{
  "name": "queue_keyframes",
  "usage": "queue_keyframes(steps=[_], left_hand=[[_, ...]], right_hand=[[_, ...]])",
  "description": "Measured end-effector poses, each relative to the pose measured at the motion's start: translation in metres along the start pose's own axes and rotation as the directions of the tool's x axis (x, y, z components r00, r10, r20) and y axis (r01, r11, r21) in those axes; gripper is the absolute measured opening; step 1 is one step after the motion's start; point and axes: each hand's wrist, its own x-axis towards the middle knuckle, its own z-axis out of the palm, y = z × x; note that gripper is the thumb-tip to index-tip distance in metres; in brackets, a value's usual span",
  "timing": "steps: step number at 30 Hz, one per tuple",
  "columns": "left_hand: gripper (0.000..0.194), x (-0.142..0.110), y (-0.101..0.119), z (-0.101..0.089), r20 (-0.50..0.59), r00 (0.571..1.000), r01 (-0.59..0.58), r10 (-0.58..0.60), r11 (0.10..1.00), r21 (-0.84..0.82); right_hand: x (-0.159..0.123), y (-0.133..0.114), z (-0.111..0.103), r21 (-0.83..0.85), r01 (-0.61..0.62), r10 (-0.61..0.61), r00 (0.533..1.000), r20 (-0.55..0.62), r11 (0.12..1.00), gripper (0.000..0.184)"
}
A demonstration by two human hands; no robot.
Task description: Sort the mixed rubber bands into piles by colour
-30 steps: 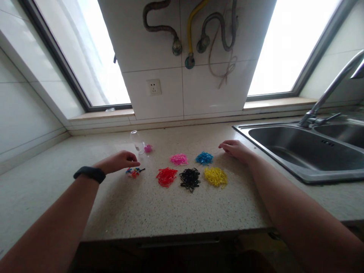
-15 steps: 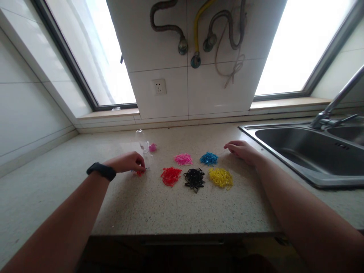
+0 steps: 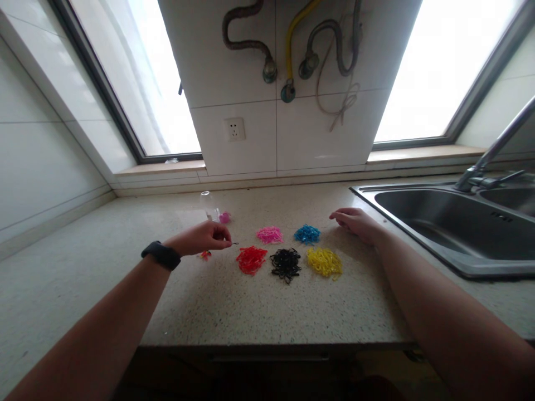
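Left hand [image 3: 210, 235], pinching one small dark band [image 3: 236, 243]; black pile [image 3: 285, 264] to its right, beyond red pile [image 3: 251, 260]. Right hand [image 3: 351, 220], near blue pile [image 3: 307, 234]; grip impossible to tell.

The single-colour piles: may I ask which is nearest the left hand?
The red pile, closest to the left hand; the pink pile, black pile, blue pile and yellow pile all sit farther right.

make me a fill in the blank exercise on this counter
In the front row, the black pile lies between the red pile and the ____ pile.
The dark band in the left hand is nearest the ____ pile.
The pile nearest the right hand is ____.
The sink is on the picture's ____ side.
Missing words: yellow; red; blue; right.
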Motion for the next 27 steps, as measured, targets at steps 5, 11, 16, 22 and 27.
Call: queue_keyframes(steps=[5,11,16,22,27], left_hand=[[0.024,0.004,0.042,0.041,0.008,0.995,-0.089,0.099,0.919,-0.385],[0.023,0.000,0.075,0.067,-0.006,0.989,-0.114,0.148,0.733,-0.670],[0.023,-0.009,0.096,0.070,-0.052,0.991,-0.117,0.126,0.588,-0.800],[0.023,-0.015,0.109,0.074,-0.064,0.989,-0.122,0.132,0.494,-0.861],[0.024,-0.017,0.110,0.075,-0.048,0.990,-0.107,0.133,0.481,-0.870]], right_hand=[[0.002,0.003,-0.002,0.017,0.003,-0.003,1.000,0.012,1.000,0.037],[0.000,0.000,-0.001,0.010,0.007,-0.007,1.000,0.005,1.000,0.036],[-0.002,-0.003,0.000,0.019,-0.007,0.007,1.000,0.002,1.000,0.033],[-0.004,-0.004,0.001,0.027,0.014,-0.014,1.000,0.005,1.000,0.031],[-0.007,-0.008,0.003,0.009,0.004,-0.004,1.000,-0.019,1.000,0.031]])
